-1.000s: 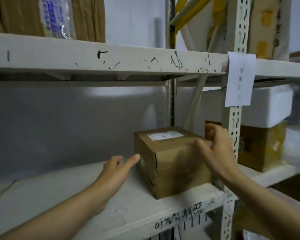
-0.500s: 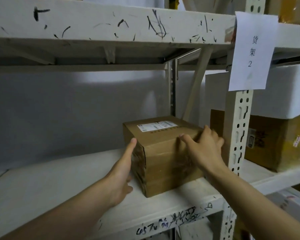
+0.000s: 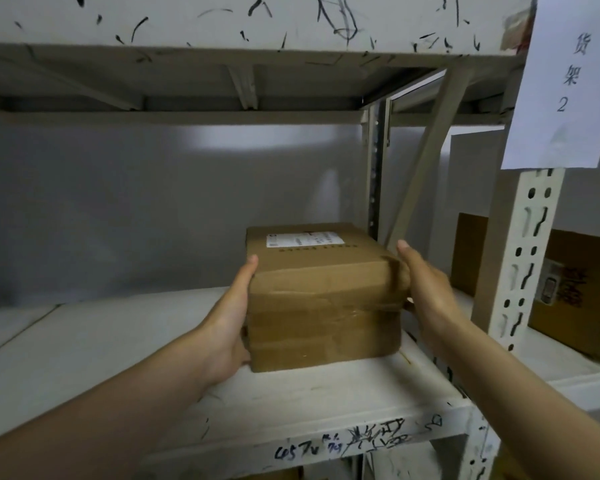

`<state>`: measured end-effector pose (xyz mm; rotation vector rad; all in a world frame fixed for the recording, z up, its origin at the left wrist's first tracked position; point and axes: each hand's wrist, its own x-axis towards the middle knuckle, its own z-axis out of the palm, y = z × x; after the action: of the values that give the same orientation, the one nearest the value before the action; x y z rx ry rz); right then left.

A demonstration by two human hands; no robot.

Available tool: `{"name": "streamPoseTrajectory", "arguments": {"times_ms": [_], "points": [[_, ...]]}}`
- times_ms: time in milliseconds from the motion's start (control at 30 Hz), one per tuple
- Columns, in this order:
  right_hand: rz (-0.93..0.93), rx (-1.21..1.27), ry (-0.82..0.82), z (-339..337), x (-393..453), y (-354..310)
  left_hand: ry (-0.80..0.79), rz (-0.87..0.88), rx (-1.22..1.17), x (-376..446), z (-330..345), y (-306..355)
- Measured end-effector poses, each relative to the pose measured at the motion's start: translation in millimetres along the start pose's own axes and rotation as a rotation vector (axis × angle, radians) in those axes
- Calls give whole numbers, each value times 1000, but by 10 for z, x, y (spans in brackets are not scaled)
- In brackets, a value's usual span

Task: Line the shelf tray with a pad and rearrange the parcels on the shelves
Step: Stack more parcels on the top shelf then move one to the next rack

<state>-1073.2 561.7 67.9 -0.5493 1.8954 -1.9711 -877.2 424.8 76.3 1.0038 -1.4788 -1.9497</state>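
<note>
A brown cardboard parcel (image 3: 323, 306) with a white shipping label on top stands on the white shelf (image 3: 118, 358), near its front right corner. My left hand (image 3: 229, 317) lies flat against the parcel's left side, thumb pointing up along the edge. My right hand (image 3: 426, 289) presses flat against the right side, thumb at the top edge. The fingers of both hands are hidden behind the parcel. No pad is in view.
A perforated white upright post (image 3: 527, 271) stands just right of my right hand, with a paper sign (image 3: 568, 81) taped on it. Beyond it sit brown boxes (image 3: 568, 289) and a white foam box (image 3: 475, 174). The scribbled upper shelf (image 3: 222, 22) hangs overhead.
Both hands have come in from the front and settled on opposite sides of the parcel. The view has moved closer and lower; the parcel now faces me more squarely.
</note>
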Motion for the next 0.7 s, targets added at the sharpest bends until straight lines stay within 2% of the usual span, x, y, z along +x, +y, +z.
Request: {"name": "streamPoseTrajectory", "arguments": {"times_ms": [200,333,433,700], "points": [[34,-15,-94,10,-68,24,178,-11,28,104,-393,30],[120,2,-177,107,-143,88,81,-51,-12,89,-456,76],[144,64,-177,164,-231,105,-14,-37,9,21,-381,76],[61,125,-176,223,-698,101,3,129,44,-307,-597,-113]]}}
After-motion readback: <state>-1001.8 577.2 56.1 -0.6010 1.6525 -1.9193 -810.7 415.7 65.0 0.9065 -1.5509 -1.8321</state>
